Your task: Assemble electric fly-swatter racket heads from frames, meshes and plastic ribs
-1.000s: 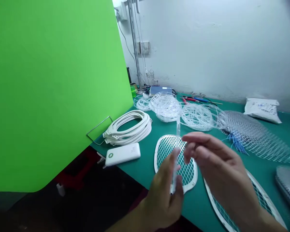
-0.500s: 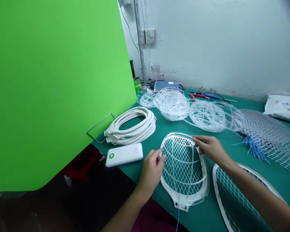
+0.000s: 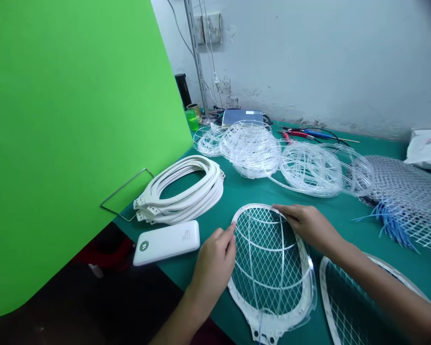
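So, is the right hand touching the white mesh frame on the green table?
Touching. The head view shows the right hand with its fingertips lying on the far rim of the mesh frame, no gap between them.

Plastic and wire everywhere on this matt green surface (image 3: 244, 191)!
Up front, the oval white plastic frame (image 3: 237, 293) looks smooth and faintly glossy, its wire mesh (image 3: 269, 258) thin and dull, and the clear glossy plastic grille (image 3: 311, 282) over it catches the light. The stack of white plastic oval rims (image 3: 181, 189) has a satin sheen, and the white rectangular power bank (image 3: 167, 242) is slick. Behind, heaps of clear plastic grilles (image 3: 251, 148) glint, and the white painted wall (image 3: 326, 57) looks rough.
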Demonstrator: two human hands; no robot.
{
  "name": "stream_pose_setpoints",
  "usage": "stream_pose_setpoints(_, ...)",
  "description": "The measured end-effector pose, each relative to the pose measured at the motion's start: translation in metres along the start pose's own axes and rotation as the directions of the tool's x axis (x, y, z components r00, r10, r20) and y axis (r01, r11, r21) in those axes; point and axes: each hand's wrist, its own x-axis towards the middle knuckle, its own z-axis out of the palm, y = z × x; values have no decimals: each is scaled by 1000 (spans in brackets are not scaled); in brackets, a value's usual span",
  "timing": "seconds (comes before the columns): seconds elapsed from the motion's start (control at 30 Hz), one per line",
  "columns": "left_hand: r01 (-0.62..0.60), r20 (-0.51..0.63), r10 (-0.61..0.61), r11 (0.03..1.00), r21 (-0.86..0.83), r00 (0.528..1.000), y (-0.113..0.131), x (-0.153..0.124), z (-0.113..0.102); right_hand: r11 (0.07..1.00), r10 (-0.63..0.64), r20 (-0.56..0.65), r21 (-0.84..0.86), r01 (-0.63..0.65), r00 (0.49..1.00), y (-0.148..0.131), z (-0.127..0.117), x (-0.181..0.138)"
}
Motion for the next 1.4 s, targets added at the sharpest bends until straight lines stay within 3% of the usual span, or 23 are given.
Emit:
stream_pose_setpoints(0.3, 11, 27, -12, 999, 38, 1000, -3, 0, 3, 967, -15, 109, -250, 42, 994, 1, -1, 0)
stream_pose_setpoints(0.47, -17, 38, 11, 989, 145, 999, -6, 1, 3, 809, -36, 241, -563, 170, 970, -13, -10, 5)
stream_pose_setpoints(0.57, -63, 40, 55, 966, 252, 998, -4, 1, 2, 711, -37, 299, -662, 235, 953, -21, -16, 7)
stream_pose_setpoints(0.73, -120, 51, 108, 908, 401, 993, -2, 0, 1, 667, -96, 250, -702, 249, 964, -28, -12, 1)
stream_pose_setpoints(0.9, -183, 5, 213, 832, 524, 977, 1, -9, -2, 762, -108, 260, -599, 248, 960, -28, -4, 0)
stream_pose_setpoints(1.0, -374, 49, 392, 824, 426, 919, 4, -25, -6, 804, -110, 238, -549, 227, 965, -29, -5, -1)
stream_pose_setpoints(1.13, -664, 186, 638, 731, 160, 747, -2, -56, -12, 808, -211, 85, -546, 223, 974, -40, -7, -33)
stream_pose_setpoints(1.2, -719, 202, 693, 684, 119, 692, -10, -69, -14, 832, -330, 59, -453, 320, 942, -50, -3, -65)
stream_pose_setpoints(1.27, -747, 210, 720, 657, 99, 661, -19, -78, -13, 859, -402, 113, -295, 417, 909, -62, 6, -101)
stream_pose_setpoints(1.4, -778, 211, 751, 620, 102, 626, -30, -83, -6, 920, -360, 150, -107, 377, 921, -76, 32, -146)
